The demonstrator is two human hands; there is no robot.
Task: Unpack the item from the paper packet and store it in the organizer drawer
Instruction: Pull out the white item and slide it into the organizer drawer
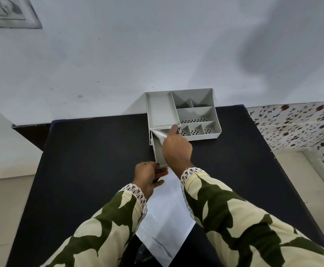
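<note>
A grey plastic organizer [195, 112] with several open compartments stands at the far edge of the black table [91, 160]. Its drawer [158, 151] is pulled out toward me. My right hand [176, 147] reaches over the drawer and pinches a shiny silver-white item [160, 136] that hangs into the drawer's back end. My left hand [149, 175] grips the drawer's front end. A white paper packet [165, 224] lies flat on the table between my forearms, partly hidden by my sleeves.
A pale wall rises right behind the organizer. A floral-patterned surface [296, 124] lies to the right of the table. Something dark and shiny [143, 255] peeks out beside the packet at the near edge.
</note>
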